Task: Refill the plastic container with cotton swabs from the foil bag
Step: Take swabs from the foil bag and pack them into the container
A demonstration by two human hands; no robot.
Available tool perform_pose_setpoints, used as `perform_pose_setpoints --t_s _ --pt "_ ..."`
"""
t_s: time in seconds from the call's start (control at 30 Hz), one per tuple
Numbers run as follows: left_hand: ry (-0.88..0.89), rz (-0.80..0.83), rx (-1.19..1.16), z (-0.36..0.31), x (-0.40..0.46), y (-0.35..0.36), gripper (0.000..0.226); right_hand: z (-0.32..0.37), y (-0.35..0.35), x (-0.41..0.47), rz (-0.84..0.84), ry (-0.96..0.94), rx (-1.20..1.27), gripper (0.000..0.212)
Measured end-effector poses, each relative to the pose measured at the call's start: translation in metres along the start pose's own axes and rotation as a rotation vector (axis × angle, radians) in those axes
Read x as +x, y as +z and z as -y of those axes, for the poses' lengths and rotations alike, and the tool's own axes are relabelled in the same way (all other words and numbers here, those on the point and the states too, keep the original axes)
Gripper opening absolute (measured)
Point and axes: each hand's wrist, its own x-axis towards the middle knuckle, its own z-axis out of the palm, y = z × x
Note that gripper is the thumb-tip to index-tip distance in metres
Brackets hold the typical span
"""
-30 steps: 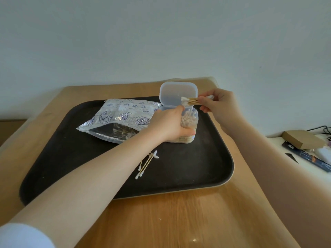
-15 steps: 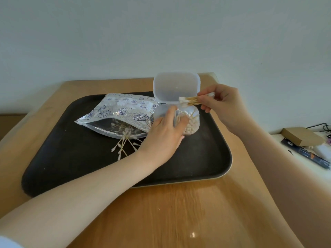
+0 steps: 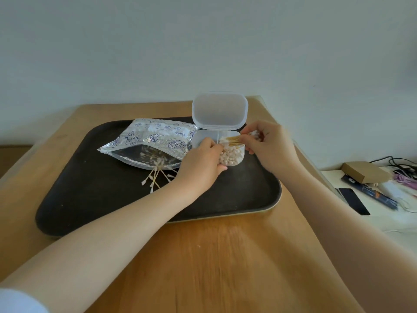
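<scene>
A clear plastic container point(image 3: 232, 158) stands on the black tray point(image 3: 90, 195), its hinged lid point(image 3: 220, 110) upright behind it. Upright cotton swabs fill its right compartment. My left hand point(image 3: 200, 164) grips the container's left side. My right hand point(image 3: 268, 146) pinches a small bundle of cotton swabs point(image 3: 232, 141) lying sideways over the container's opening. The foil bag point(image 3: 153, 141) lies on the tray to the left, mouth toward me, with swabs inside. Several loose swabs point(image 3: 155, 175) lie spilled on the tray in front of the bag.
The tray sits on a wooden table point(image 3: 214, 256) against a pale wall. To the right, a lower white surface holds a cardboard box point(image 3: 365, 171), a black phone point(image 3: 354, 201), cables and small items.
My right hand has come down and left, bringing the swab bundle onto the container's opening. My left hand shifted from resting over the container to gripping its left side.
</scene>
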Motion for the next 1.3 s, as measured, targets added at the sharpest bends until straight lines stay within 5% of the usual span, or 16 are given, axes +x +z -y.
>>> perform_pose_setpoints --t_s 0.13,0.33,0.43,0.5,0.63,0.77,0.9,1.0,1.13,1.23,1.3 --pt "-0.009 -0.002 -0.08 0.001 -0.002 -0.001 0.046 0.009 0.01 0.006 -0.08 -0.073 -0.175 0.01" --pt "-0.013 -0.026 -0.117 0.0 0.004 -0.003 0.037 0.009 0.03 0.012 0.04 -0.512 -0.717 0.029" --pt "0.012 -0.08 -0.213 0.004 0.004 -0.001 0.033 -0.003 0.036 0.021 0.216 -0.588 -0.902 0.02" --pt "0.037 -0.104 -0.297 0.007 0.008 -0.001 0.032 -0.009 0.039 0.028 0.254 -0.576 -0.81 0.007" --pt "0.022 -0.133 -0.454 0.015 0.019 -0.006 0.035 -0.008 0.042 0.039 0.342 -0.367 -0.513 0.036" --pt "0.071 -0.065 -0.474 0.03 0.027 -0.008 0.054 0.0 0.045 0.046 0.509 -0.394 -0.73 0.064" --pt "0.086 -0.238 -0.247 0.052 0.027 -0.005 0.046 -0.004 0.049 0.052 0.457 -0.362 -0.803 0.055" --pt "0.044 -0.172 -0.282 0.065 0.026 -0.008 0.022 -0.009 0.05 0.038 0.322 -0.415 -0.759 0.05" --pt "0.051 -0.112 -0.353 0.065 0.023 -0.019 0.032 -0.013 0.055 0.035 0.309 -0.388 -0.83 0.056" --pt "0.075 -0.162 -0.27 0.075 0.009 -0.027 0.019 0.009 0.056 0.025 0.238 -0.556 -0.673 0.043" --pt "0.056 -0.156 -0.208 0.085 -0.005 -0.032 0.01 0.025 0.059 0.015 0.333 -0.732 -0.556 0.029"
